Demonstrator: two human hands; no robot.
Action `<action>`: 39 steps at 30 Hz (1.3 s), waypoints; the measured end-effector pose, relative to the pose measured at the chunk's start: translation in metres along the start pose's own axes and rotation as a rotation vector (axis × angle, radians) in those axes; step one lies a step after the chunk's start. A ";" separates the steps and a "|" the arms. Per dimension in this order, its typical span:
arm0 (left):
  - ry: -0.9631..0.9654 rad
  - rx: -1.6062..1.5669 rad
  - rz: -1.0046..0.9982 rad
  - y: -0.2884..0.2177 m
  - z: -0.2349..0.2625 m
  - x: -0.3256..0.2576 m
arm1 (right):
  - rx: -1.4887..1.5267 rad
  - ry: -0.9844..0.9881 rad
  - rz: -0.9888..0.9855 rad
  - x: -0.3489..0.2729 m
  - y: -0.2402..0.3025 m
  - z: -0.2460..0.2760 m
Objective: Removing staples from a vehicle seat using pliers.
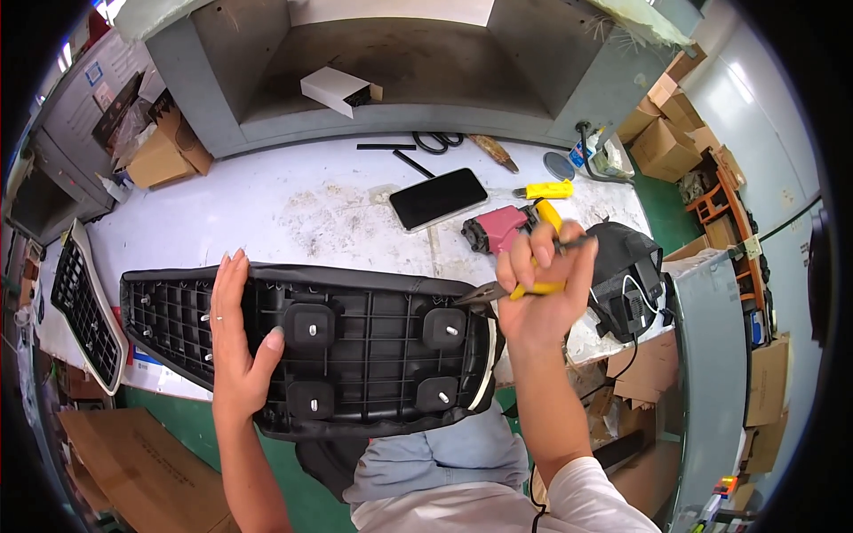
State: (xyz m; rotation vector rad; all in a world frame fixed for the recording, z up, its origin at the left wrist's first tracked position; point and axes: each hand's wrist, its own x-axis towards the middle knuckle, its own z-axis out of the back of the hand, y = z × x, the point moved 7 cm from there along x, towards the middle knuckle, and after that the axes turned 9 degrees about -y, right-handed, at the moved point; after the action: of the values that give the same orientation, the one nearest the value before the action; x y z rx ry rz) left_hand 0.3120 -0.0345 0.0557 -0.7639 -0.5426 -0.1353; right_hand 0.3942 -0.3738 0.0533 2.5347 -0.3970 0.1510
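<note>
A black seat [373, 346] lies in front of me with its ribbed plastic underside up. Black covering wraps its edge, and metal studs stick up from square pads. My left hand [238, 333] presses flat on its left part, fingers stretched and thumb spread. At the right end, my right hand [546, 284] is closed round yellow-handled pliers [481, 294]. Their jaws touch the seat's upper right edge; the fingers partly cover the handles. A pale strip [485, 364] runs along the curved right end.
Beyond the seat lie a phone [439, 199], a pink tool [499, 228], a yellow cutter [544, 190] and scissors [437, 142]. A white box [340, 91] sits in the grey shelf [391, 58]. A black bag [626, 275] stands right; a second ribbed panel [89, 306] leans left.
</note>
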 end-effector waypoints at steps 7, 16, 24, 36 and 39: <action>0.004 -0.009 0.022 -0.003 -0.001 0.001 | 0.518 -0.198 -0.551 0.016 -0.010 0.013; 0.086 0.004 0.054 -0.001 -0.012 0.013 | -0.066 0.563 -0.235 -0.218 -0.012 -0.041; 0.044 -0.019 0.020 -0.003 -0.002 0.005 | -0.043 0.185 0.238 -0.133 0.033 -0.054; 0.056 0.009 0.023 0.001 -0.001 0.003 | -0.272 0.520 0.056 -0.028 -0.002 -0.060; 0.059 0.012 0.016 0.003 0.000 0.003 | -0.332 0.531 0.073 -0.030 -0.011 -0.059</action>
State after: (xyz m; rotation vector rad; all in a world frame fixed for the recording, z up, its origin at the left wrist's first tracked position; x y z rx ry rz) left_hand 0.3157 -0.0326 0.0555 -0.7501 -0.4810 -0.1397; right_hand 0.3682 -0.3254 0.0910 2.0525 -0.2718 0.7052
